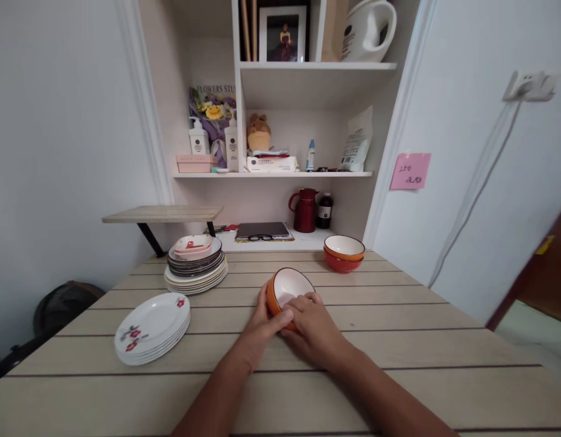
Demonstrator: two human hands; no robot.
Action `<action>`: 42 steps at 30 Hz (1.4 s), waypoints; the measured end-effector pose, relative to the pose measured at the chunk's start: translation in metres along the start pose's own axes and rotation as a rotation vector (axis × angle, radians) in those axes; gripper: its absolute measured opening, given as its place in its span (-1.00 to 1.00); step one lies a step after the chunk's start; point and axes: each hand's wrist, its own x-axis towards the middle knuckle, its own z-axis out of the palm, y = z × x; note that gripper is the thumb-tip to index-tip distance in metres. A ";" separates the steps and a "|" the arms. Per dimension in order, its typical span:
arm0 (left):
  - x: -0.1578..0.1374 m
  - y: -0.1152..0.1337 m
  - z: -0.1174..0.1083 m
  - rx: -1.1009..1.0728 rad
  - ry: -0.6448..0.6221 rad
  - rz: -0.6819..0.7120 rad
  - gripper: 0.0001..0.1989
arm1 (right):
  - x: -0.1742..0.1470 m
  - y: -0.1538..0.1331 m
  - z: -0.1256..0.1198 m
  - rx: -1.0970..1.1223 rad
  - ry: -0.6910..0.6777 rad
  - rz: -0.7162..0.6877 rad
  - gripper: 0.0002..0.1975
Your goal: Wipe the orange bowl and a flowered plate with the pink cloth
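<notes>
An orange bowl [293, 285] with a white inside and a dark rim is tilted toward me near the middle of the table. My left hand [265, 321] wraps round its left side, with the thumb at the near rim. From the right, my right hand [313, 321] grips the near right side, fingers over the rim. The bowl's underside is mostly hidden by my hands, so I cannot tell whether it touches the table. Farther back on the right, an orange bowl [344, 247] sits nested in a red bowl [340, 263].
White plates with red flowers [153, 325] are stacked at the left. Behind them stands a taller pile of plates [196, 280] topped with small square dishes [193, 244]. A small raised shelf [164, 213] overhangs the back left. A red jug [305, 211] and dark bottle [324, 211] stand behind.
</notes>
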 end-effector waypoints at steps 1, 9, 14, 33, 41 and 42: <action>0.000 0.001 0.000 0.002 0.013 -0.004 0.13 | 0.000 0.000 0.001 0.000 -0.003 0.007 -0.97; -0.002 0.004 0.001 0.002 0.086 -0.029 -0.03 | 0.001 -0.002 -0.004 0.008 -0.113 0.092 -0.79; 0.000 0.007 -0.001 -0.035 0.107 -0.030 -0.23 | -0.002 0.006 -0.023 0.000 -0.200 0.076 -0.56; 0.004 0.001 -0.005 -0.088 0.186 -0.018 -0.22 | 0.005 -0.011 -0.009 -0.107 -0.197 0.072 -0.76; 0.006 0.002 -0.008 -0.160 0.277 -0.088 -0.43 | 0.002 -0.002 -0.017 -0.022 -0.166 -0.042 -0.70; 0.006 0.002 -0.008 -0.164 0.274 -0.092 -0.42 | 0.001 -0.001 -0.019 -0.013 -0.168 -0.037 -0.68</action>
